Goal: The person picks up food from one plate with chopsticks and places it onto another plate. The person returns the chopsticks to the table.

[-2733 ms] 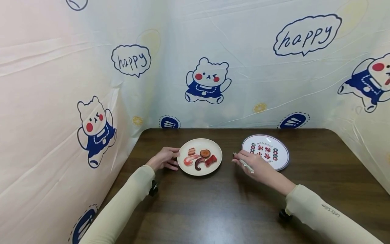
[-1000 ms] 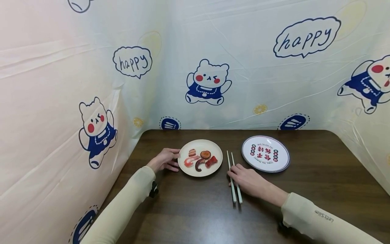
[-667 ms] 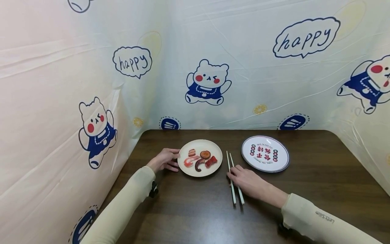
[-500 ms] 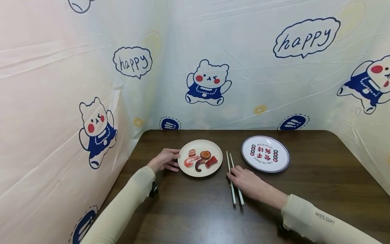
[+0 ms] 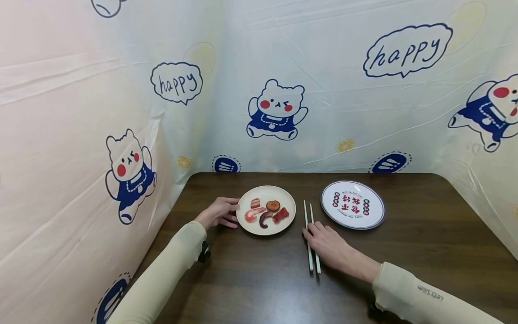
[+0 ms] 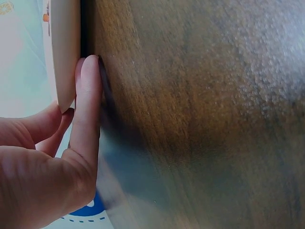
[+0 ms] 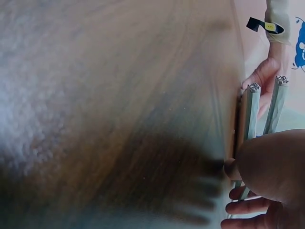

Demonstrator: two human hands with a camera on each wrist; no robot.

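Observation:
In the head view my left hand (image 5: 218,211) pinches the left rim of a cream plate (image 5: 266,231). The left wrist view shows the thumb at the rim of the plate (image 6: 66,52) and fingers underneath. On the plate lie a shrimp (image 5: 252,214), a curled dark tentacle (image 5: 264,219), a round brown slice (image 5: 273,205), a red meat piece (image 5: 280,215) and a striped meat piece (image 5: 255,203). Right of it my right hand (image 5: 329,245) grips a pair of pale green chopsticks (image 5: 310,259), tips pointing away, slightly apart. Their patterned butt ends show in the right wrist view.
A white oval plate (image 5: 352,220) with a blue rim and red lettering lies behind my right hand. Both plates are on a dark wooden table (image 5: 259,283). Printed cloth (image 5: 323,99) with bears hangs around the back and sides.
My right hand has come down and left from the lettered plate, turning the chopsticks to point away between the plates. Lately they shift only slightly. My left hand stays at the cream plate.

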